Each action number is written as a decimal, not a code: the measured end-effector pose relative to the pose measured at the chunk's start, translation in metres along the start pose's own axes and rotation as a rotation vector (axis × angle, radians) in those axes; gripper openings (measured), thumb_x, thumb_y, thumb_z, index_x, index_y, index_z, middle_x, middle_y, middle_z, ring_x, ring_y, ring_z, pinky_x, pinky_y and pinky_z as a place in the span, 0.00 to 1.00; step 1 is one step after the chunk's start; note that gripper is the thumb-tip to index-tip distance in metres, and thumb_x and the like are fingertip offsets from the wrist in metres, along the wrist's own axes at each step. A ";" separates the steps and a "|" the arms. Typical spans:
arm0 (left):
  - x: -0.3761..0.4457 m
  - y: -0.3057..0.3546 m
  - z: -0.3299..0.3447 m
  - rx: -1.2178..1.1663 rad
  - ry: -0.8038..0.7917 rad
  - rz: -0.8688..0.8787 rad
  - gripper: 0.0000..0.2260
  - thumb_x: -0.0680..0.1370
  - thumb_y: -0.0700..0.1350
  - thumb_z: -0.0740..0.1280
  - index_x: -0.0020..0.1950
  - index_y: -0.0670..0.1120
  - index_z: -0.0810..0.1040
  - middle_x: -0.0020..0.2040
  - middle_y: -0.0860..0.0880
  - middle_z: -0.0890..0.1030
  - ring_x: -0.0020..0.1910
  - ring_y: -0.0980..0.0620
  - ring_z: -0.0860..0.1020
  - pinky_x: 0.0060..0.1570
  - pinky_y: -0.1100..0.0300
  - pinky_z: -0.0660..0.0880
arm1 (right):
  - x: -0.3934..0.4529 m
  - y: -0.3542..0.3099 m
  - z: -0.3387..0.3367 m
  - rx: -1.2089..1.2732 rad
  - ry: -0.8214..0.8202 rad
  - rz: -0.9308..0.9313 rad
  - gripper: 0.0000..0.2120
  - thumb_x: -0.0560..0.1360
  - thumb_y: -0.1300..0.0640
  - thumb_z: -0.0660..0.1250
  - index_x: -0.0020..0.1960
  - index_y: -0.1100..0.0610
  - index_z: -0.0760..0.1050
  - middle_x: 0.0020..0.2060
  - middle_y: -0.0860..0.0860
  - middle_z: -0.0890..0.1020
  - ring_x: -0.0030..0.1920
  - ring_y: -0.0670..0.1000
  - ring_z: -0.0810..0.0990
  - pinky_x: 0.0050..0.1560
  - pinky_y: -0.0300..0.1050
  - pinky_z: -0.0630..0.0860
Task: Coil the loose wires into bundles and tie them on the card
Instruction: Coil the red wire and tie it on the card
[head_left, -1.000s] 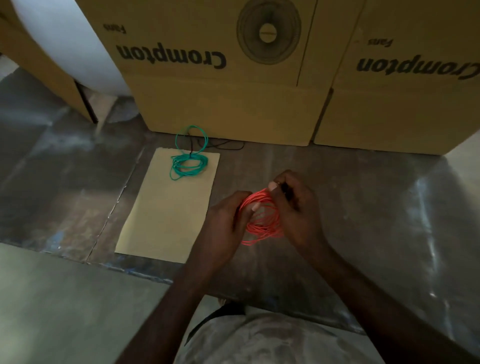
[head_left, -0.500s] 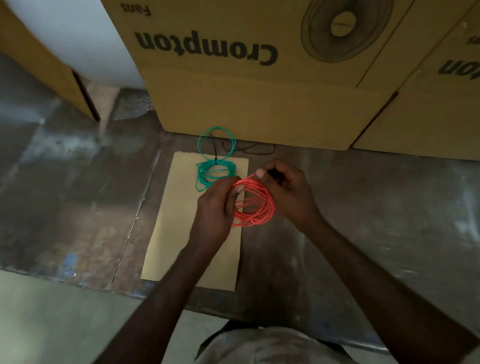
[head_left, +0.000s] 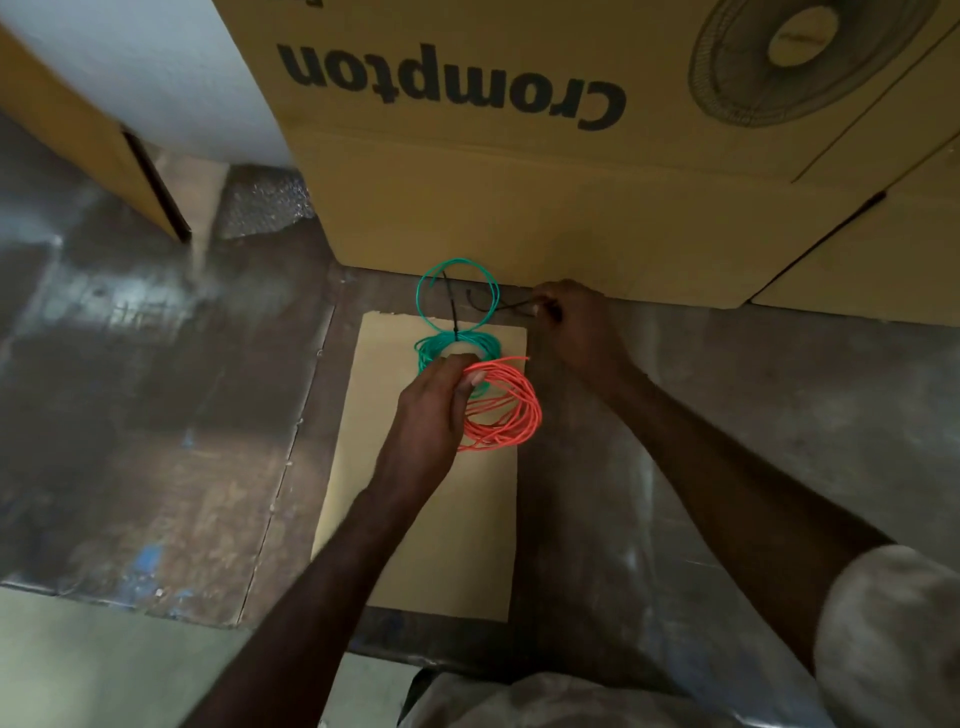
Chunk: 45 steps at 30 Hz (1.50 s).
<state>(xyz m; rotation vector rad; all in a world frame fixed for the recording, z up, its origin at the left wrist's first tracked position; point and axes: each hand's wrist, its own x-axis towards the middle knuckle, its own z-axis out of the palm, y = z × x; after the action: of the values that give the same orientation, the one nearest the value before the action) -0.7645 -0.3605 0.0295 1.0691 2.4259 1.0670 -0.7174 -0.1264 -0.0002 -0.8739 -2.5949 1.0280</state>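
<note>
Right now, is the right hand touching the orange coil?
Apart. The head view shows the right hand up at the black ties, bare card between it and the orange coil, held by the left hand.

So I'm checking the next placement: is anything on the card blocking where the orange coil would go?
Partly. The green coil already lies at the card's far end, under the orange coil that the left hand holds. The nearer part shows nothing on it.

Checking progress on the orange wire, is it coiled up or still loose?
Coiled. The orange wire forms stacked round loops over the card, pinched by the left hand. No tie visible on it.
</note>
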 end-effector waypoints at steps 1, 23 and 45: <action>0.002 -0.003 -0.001 0.006 0.000 -0.003 0.15 0.89 0.50 0.59 0.69 0.47 0.79 0.64 0.48 0.83 0.60 0.57 0.79 0.57 0.77 0.69 | 0.009 0.001 0.005 -0.081 -0.021 -0.026 0.12 0.77 0.59 0.66 0.57 0.58 0.85 0.49 0.60 0.86 0.51 0.62 0.84 0.53 0.55 0.80; 0.017 0.010 0.011 -0.034 -0.026 0.056 0.15 0.88 0.48 0.59 0.68 0.44 0.80 0.61 0.48 0.84 0.59 0.54 0.80 0.59 0.69 0.72 | -0.050 0.035 -0.021 -0.434 -0.157 0.073 0.07 0.75 0.54 0.70 0.50 0.56 0.82 0.49 0.57 0.82 0.51 0.62 0.83 0.49 0.54 0.81; -0.010 0.032 0.015 -0.027 0.016 0.060 0.15 0.88 0.49 0.60 0.67 0.44 0.82 0.60 0.47 0.85 0.59 0.53 0.81 0.58 0.68 0.73 | -0.016 0.055 -0.013 -0.319 0.005 0.070 0.13 0.72 0.51 0.63 0.50 0.55 0.83 0.47 0.57 0.86 0.50 0.62 0.83 0.51 0.51 0.81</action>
<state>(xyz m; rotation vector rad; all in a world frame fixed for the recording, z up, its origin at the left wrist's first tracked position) -0.7330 -0.3454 0.0421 1.1348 2.3988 1.1281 -0.6748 -0.0967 -0.0275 -1.0410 -2.7882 0.6325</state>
